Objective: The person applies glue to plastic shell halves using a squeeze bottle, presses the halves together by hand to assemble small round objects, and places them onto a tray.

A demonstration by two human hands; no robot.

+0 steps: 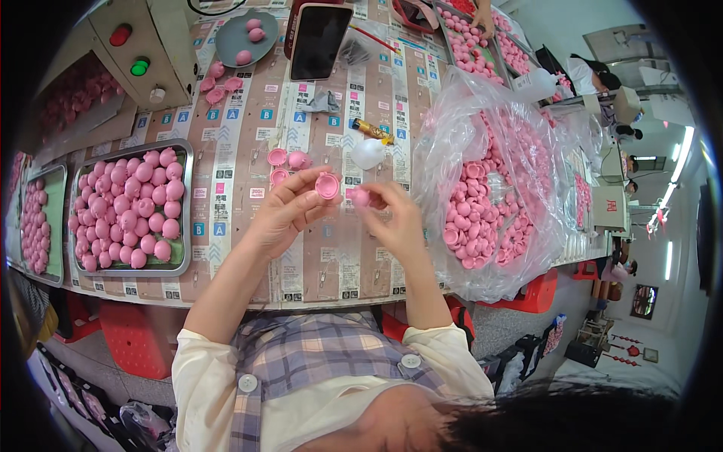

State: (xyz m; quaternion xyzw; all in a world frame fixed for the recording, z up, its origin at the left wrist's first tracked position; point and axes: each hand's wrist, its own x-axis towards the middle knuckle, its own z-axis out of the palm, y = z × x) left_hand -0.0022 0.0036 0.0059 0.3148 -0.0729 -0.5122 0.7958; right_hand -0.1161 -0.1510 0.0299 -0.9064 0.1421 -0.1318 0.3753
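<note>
My left hand pinches a round pink half-shell, its hollow side facing up toward me. Close by on the right, my right hand grips a small rounded pink piece between thumb and fingers. A narrow gap separates the two pieces. Just beyond my left hand, a few pink parts lie on the table, among them a cup-like shell and a rounded part. A white squeeze bottle with a yellow tip lies beyond my right hand, beside a gold-and-dark tube.
To the left, a metal tray holds many pink balls. A clear plastic bag of pink shells sits at right. A phone, a grey plate and a box with red and green buttons stand farther back. Another person's hand reaches into a far tray.
</note>
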